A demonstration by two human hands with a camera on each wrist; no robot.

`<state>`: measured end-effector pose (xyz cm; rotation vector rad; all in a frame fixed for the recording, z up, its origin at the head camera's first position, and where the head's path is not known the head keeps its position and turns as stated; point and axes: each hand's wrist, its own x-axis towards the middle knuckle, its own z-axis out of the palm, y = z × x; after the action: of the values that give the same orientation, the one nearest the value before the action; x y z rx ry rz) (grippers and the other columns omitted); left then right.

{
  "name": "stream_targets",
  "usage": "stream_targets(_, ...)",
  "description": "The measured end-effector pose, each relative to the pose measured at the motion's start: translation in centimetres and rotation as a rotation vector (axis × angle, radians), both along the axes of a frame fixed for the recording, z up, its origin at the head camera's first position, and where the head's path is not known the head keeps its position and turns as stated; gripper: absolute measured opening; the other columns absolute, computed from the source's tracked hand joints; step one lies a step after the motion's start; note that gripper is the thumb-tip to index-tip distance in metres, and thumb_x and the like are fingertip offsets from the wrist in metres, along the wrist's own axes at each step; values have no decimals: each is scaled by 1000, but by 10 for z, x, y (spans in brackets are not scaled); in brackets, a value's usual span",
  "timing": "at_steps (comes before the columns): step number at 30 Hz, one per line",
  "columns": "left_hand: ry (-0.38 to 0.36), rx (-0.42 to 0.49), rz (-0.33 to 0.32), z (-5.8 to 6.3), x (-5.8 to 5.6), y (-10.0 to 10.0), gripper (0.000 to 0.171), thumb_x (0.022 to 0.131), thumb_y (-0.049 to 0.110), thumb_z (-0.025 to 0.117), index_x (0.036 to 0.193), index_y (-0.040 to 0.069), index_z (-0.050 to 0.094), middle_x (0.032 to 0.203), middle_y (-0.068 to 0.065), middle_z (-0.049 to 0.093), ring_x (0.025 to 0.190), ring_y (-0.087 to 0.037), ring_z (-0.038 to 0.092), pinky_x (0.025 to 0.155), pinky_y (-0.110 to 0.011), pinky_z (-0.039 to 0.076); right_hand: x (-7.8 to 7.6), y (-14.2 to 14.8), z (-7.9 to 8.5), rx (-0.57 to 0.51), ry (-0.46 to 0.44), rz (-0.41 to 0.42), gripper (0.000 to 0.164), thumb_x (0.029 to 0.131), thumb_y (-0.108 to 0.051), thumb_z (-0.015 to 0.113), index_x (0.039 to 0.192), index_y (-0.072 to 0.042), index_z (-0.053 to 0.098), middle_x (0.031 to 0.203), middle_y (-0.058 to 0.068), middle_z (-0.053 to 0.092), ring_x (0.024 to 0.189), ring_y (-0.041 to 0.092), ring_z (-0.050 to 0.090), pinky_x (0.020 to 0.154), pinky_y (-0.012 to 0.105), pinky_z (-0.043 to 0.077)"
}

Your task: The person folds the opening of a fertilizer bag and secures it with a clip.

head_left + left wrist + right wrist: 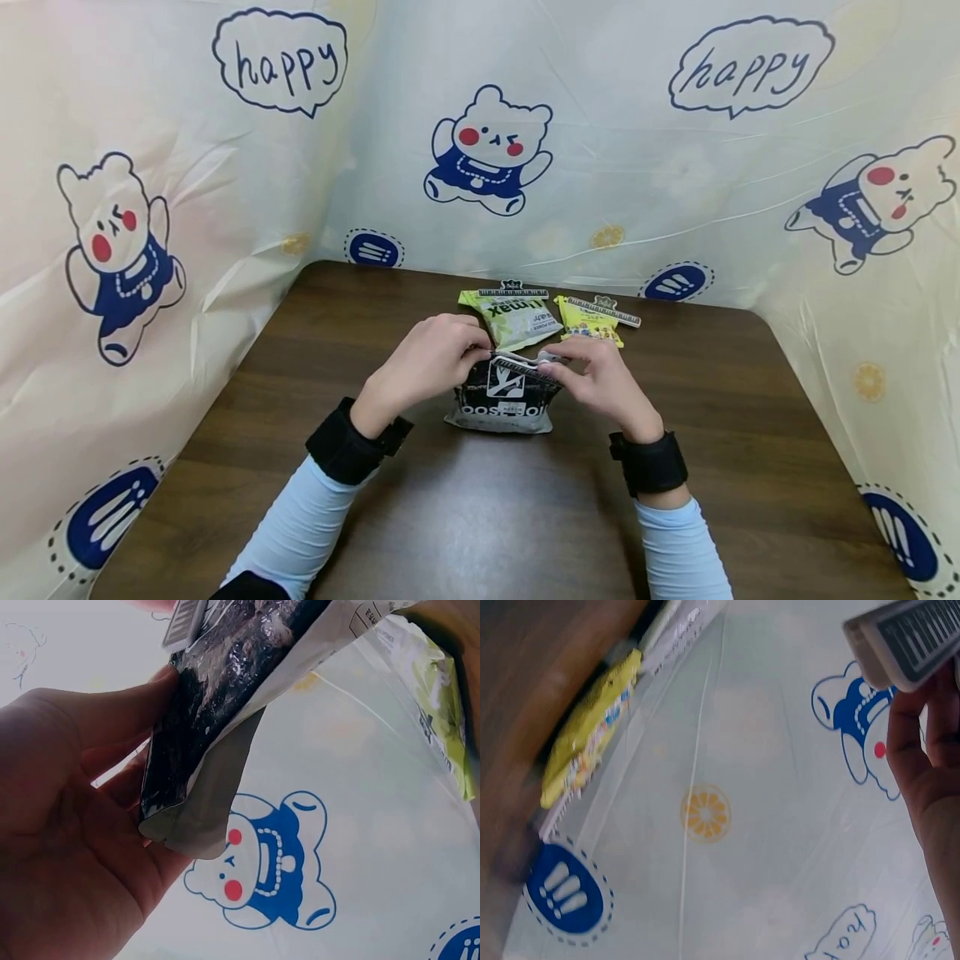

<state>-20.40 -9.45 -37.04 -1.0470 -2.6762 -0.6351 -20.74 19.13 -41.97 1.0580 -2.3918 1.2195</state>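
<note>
A black snack bag stands upright on the table, white lettering across its front. My left hand pinches the bag's top edge at its left corner; in the left wrist view, the thumb presses the dark film and the silvery inside shows at the parted mouth. My right hand pinches a striped bag clip by its right end, along the top of the bag. The right wrist view shows the clip in the fingers, the bag itself out of sight. Whether the clip is fastened, I cannot tell.
Behind the black bag lie a green snack bag and a smaller yellow bag, each with a striped clip across its top. The brown table is bordered by a printed curtain at the back and sides.
</note>
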Motion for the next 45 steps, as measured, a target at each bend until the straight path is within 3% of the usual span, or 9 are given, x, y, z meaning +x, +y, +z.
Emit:
stream_targets(6,10,1,2,-1,0,1,5,98,11,77,100,13,81,96,2,72,83,-14,64,77,-36,53,0,-6,-1,-21,59,3,20,91,-1,82,110,-3,81,97,2,76,78,12,64,58,27,45)
stream_targets(9,-15,10,-2,0,0,1,5,98,10,77,100,12,81,96,1,72,82,-14,63,76,-35,53,1,-6,-2,-7,44,-6,19,92,-2,82,111,-4,81,98,2,76,77,11,62,58,31,46)
stream_targets(15,-52,35,-8,-1,-1,0,4,99,9,76,100,11,80,96,2,71,82,-13,62,75,-34,52,3,-6,0,50,-87,-36,25,97,-10,79,120,-4,77,111,5,75,88,15,66,68,44,55)
stream_targets(19,-49,35,-1,-1,-2,0,4,99,10,76,100,11,80,96,2,70,83,-15,62,78,-35,53,2,-5,2,103,-192,-49,39,94,-13,82,131,-4,72,124,8,72,99,19,66,81,44,55)
stream_targets(25,-48,42,-2,-2,-3,0,4,99,9,76,100,11,79,96,1,71,85,-16,64,80,-37,54,-2,0,-2,192,-296,-26,49,90,-8,85,135,-8,65,116,4,68,85,16,59,76,37,49)
stream_targets(29,-69,67,1,-2,-4,1,5,98,8,77,102,10,79,98,0,71,89,-16,65,82,-37,54,-6,1,-7,184,-300,-5,45,90,-5,85,130,-10,64,117,1,69,95,16,65,83,40,52)
stream_targets(33,-56,62,16,-1,-4,2,13,97,12,80,109,11,79,106,0,71,97,-17,65,85,-38,54,-8,2,-11,168,-300,-17,40,91,-6,84,125,-12,64,112,1,68,97,19,63,85,43,50)
stream_targets(40,68,14,41,-3,-4,5,36,91,20,87,126,15,76,121,-4,69,114,-26,62,91,-45,51,-12,3,-15,162,-325,-62,43,91,-8,84,129,-9,64,120,6,67,105,23,63,90,46,50)
stream_targets(45,56,-57,52,-6,-3,8,47,91,25,87,134,18,72,128,-4,66,122,-29,57,100,-52,43,-15,3,-18,146,-344,-61,45,90,-6,85,129,-7,64,122,7,67,110,25,64,93,48,50)
